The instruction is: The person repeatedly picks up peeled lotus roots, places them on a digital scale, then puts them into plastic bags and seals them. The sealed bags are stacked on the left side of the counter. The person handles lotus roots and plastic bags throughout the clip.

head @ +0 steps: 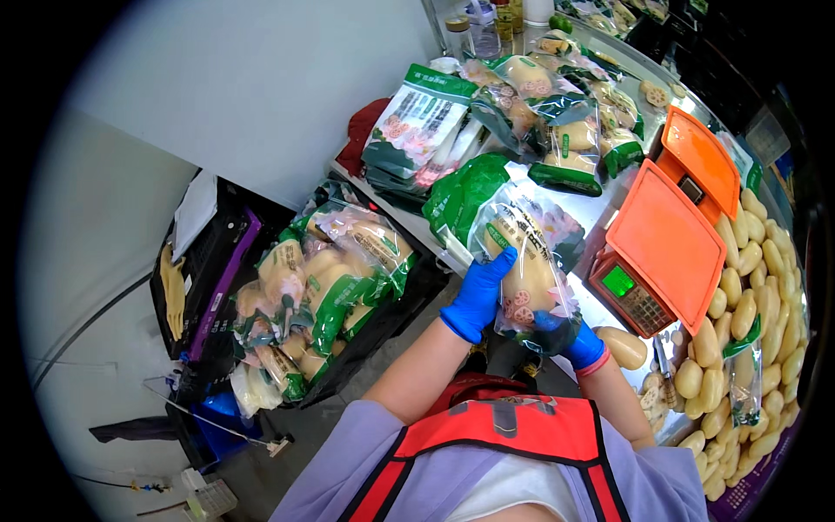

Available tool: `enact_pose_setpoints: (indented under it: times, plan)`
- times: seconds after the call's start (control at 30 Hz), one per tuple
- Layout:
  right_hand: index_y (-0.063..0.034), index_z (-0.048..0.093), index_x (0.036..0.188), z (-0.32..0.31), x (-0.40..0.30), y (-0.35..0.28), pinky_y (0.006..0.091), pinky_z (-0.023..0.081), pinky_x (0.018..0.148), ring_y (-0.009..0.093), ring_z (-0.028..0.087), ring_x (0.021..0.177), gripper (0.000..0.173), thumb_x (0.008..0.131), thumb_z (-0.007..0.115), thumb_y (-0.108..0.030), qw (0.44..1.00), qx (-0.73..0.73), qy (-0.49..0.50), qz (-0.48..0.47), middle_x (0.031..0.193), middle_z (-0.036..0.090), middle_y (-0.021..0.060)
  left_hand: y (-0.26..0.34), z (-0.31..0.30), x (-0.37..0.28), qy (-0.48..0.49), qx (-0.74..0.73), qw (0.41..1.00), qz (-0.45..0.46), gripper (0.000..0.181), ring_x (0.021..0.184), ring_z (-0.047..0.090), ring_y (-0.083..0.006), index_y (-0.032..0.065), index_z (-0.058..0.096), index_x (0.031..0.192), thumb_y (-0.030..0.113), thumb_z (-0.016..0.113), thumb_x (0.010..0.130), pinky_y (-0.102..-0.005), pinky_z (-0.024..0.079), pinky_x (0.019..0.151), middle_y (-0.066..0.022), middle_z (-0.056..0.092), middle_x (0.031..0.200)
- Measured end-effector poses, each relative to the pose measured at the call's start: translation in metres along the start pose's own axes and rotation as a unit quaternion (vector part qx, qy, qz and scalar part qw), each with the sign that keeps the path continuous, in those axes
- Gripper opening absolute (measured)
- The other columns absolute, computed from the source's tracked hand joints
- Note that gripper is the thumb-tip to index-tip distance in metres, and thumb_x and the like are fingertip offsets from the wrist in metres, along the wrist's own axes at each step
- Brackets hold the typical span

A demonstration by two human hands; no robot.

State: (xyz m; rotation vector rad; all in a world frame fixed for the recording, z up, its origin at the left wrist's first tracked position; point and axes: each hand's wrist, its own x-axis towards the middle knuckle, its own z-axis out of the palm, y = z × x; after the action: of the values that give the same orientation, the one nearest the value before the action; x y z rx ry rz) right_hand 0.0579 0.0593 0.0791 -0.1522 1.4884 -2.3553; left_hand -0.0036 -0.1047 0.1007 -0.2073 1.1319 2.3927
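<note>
I hold a clear plastic bag of peeled lotus root [530,274], printed with green, pink flowers and writing, at the table's near edge. My left hand [481,293], in a blue glove, grips its left side, thumb across the front. Gloved too, my right hand [574,344] supports the bag's lower end, its fingers partly hidden behind the film. The bag's green upper end is spread out and away from me; whether it is sealed I cannot tell. A loose lotus root piece [622,348] lies just right of my right hand.
Right of the bag stands a scale [629,287] with an orange pan [672,238] and a lit display. Beyond it are heaped peeled lotus roots [743,378] and a knife [664,365]. Filled bags [574,137] and stacked flat bags [417,124] lie behind. A black crate [385,339] holds filled bags.
</note>
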Motion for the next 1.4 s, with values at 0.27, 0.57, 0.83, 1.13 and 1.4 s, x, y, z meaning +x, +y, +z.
enact_pose_setpoints:
  times: [0.27, 0.57, 0.83, 1.13, 1.4]
  plan:
    - [0.0013, 0.051, 0.130, 0.003, 0.022, 0.024, 0.0318, 0.050, 0.090, 0.021, 0.061, 0.107, 0.042, 0.093, 0.062, -0.015, 0.984, -0.157, 0.059, -0.057, 0.118, 0.064, 0.0100, -0.013, -0.023, -0.026, -0.083, -0.065, 0.994, 0.014, 0.064, 0.117, 0.056, -0.0268, 0.0045, 0.031, 0.145, 0.024, 0.062, 0.092, -0.0412, 0.047, 0.100, -0.0139, 0.050, 0.135]
    - [0.0014, 0.053, 0.123, 0.017, 0.039, 0.051, 0.0350, 0.050, 0.083, 0.024, 0.061, 0.098, 0.039, 0.089, 0.064, -0.014, 0.921, -0.346, 0.127, -0.128, 0.112, 0.063, 0.0152, -0.014, -0.032, -0.024, 0.013, -0.041, 0.999, -0.004, 0.053, 0.115, 0.056, -0.0212, 0.0066, 0.038, 0.142, 0.015, 0.061, 0.094, -0.0350, 0.047, 0.098, -0.0092, 0.054, 0.130]
    - [0.0010, 0.064, 0.111, 0.050, -0.007, -0.041, 0.0306, 0.052, 0.066, 0.017, 0.065, 0.076, 0.026, 0.088, 0.065, -0.011, 0.954, -0.249, 0.156, 0.056, 0.088, 0.068, 0.0112, -0.006, -0.040, -0.008, -0.034, -0.125, 0.987, -0.098, 0.058, 0.117, 0.056, -0.0256, 0.0073, 0.040, 0.142, 0.022, 0.064, 0.091, -0.0396, 0.048, 0.099, -0.0111, 0.054, 0.132]
    - [-0.0107, 0.032, 0.150, 0.007, -0.020, -0.078, 0.0391, 0.042, 0.099, 0.033, 0.053, 0.118, 0.092, 0.072, 0.080, -0.008, 0.810, -0.512, 0.205, -0.199, 0.134, 0.052, 0.0163, 0.027, -0.013, -0.020, -0.110, -0.140, 0.954, -0.242, 0.060, 0.119, 0.057, -0.0282, 0.0073, 0.038, 0.143, 0.030, 0.062, 0.093, -0.0440, 0.048, 0.100, -0.0136, 0.054, 0.133]
    - [-0.0008, 0.066, 0.105, 0.003, -0.015, -0.103, 0.0484, 0.038, 0.105, 0.032, 0.062, 0.106, 0.019, 0.093, 0.058, -0.013, 0.900, -0.224, 0.191, -0.320, 0.109, 0.066, 0.0134, 0.023, 0.015, -0.043, -0.215, 0.044, 0.950, -0.222, 0.064, 0.085, 0.069, -0.0282, 0.0086, 0.033, 0.146, 0.052, 0.040, 0.099, -0.0308, 0.059, 0.067, -0.0208, 0.054, 0.132]
